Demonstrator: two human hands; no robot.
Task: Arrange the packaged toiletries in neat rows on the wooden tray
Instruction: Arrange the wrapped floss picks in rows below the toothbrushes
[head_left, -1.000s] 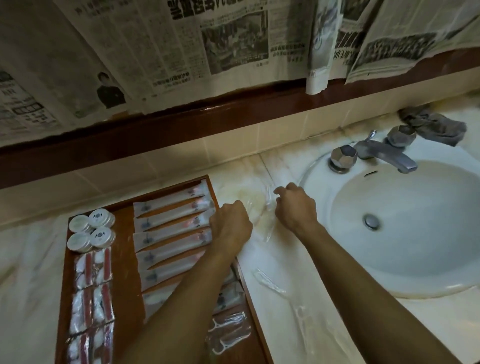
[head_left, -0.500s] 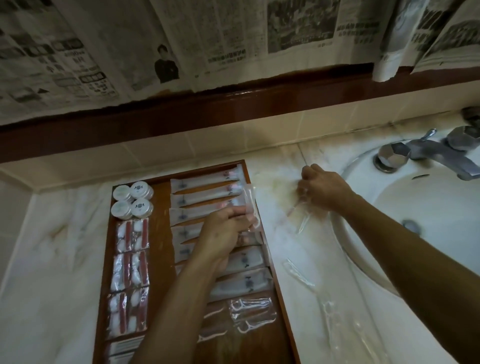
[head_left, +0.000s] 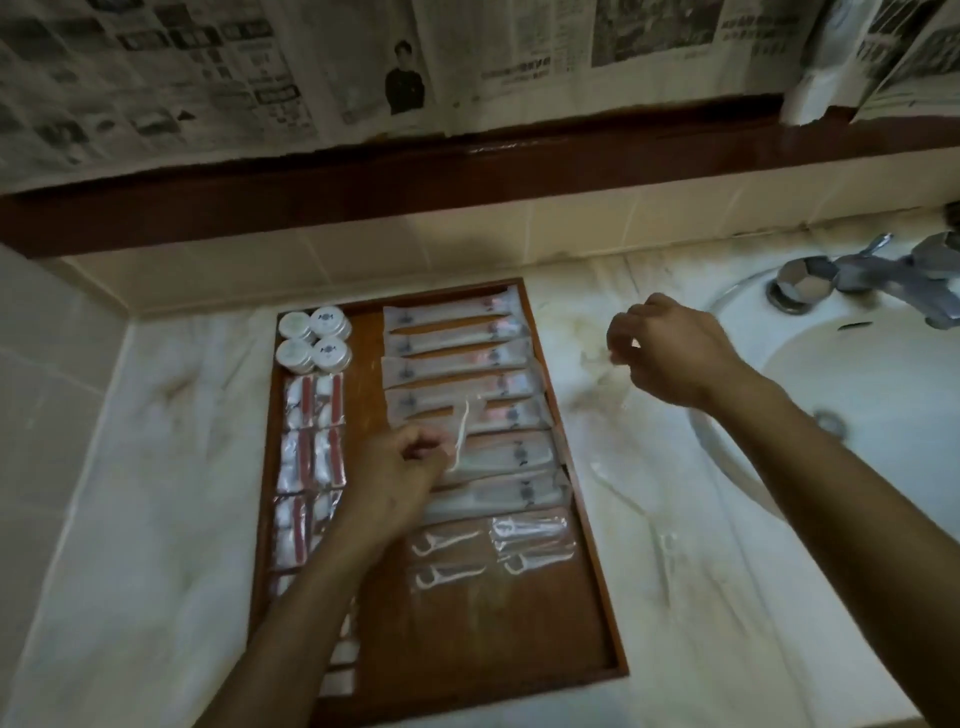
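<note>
A wooden tray (head_left: 524, 644) lies on the marble counter left of the sink. Its right column holds several long white sachets (head_left: 457, 343), with clear-wrapped floss picks (head_left: 493, 551) below them. Its left column holds round white tins (head_left: 314, 339) and red-and-white packets (head_left: 314, 431). My left hand (head_left: 397, 473) hovers over the sachets and pinches a wrapped floss pick (head_left: 461, 434). My right hand (head_left: 670, 348) is above the counter right of the tray, fingers curled on a thin clear packet (head_left: 618, 364) that is hard to make out.
More clear-wrapped floss picks (head_left: 660, 540) lie loose on the counter (head_left: 156, 519) between tray and sink. The white basin (head_left: 883, 395) and chrome tap (head_left: 883, 275) are at the right. Newspaper sheets (head_left: 260, 78) hang over a dark wooden ledge on the tiled wall.
My left hand has carried a floss pick from the counter over the tray and down toward its middle. My right hand stayed above the counter by the sink. The view shifted left.
</note>
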